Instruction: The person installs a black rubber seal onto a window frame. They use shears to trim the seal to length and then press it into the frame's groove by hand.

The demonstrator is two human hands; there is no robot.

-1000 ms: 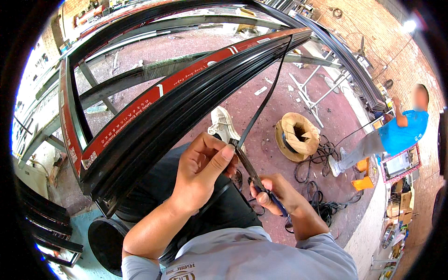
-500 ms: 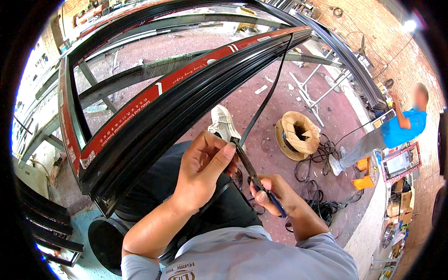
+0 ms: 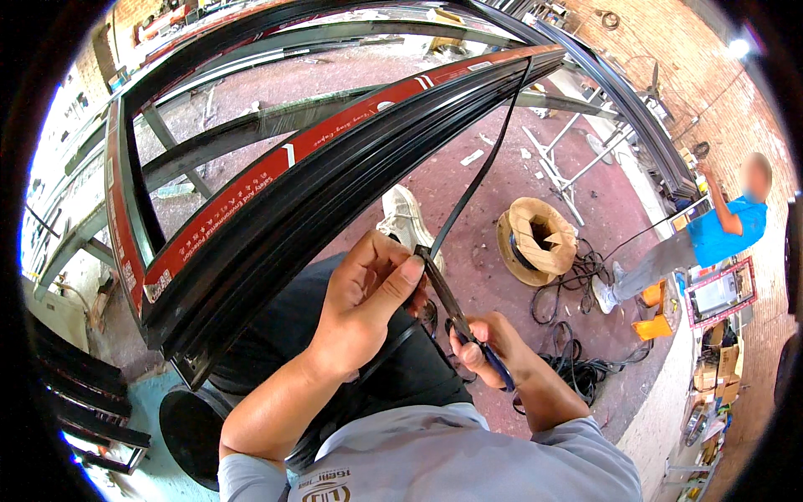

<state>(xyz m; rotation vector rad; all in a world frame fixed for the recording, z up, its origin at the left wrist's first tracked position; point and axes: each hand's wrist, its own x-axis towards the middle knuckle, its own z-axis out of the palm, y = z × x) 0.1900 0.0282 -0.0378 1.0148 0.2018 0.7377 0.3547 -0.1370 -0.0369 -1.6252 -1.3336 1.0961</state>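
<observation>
Between the thumb and fingers of my left hand [image 3: 361,309], closed in a pinch, is the end of a long black sealing strip [image 3: 477,177]. The strip hangs in a curve from the far end of a black window frame [image 3: 335,182] with red protective film. My right hand [image 3: 506,345] is closed round the dark blue handles of a pair of scissors [image 3: 449,299]. The blades point up and left, and their tips meet the strip beside my left thumb. My fingers partly hide the strip's end there, so whether the blades have cut it is hard to see.
Metal stands [image 3: 251,125] carry the frame in front of me. A wooden spool [image 3: 535,251] and coiled black cable [image 3: 577,368] lie on the red floor to the right. Beyond, a person in a blue shirt [image 3: 732,230] stands near orange bins [image 3: 657,309]. Dark profiles [image 3: 79,385] are stacked at left.
My view has shifted very slightly, moving the frame and spool a little in the picture. Both hands keep their grips, with the scissors at the same spot on the strip.
</observation>
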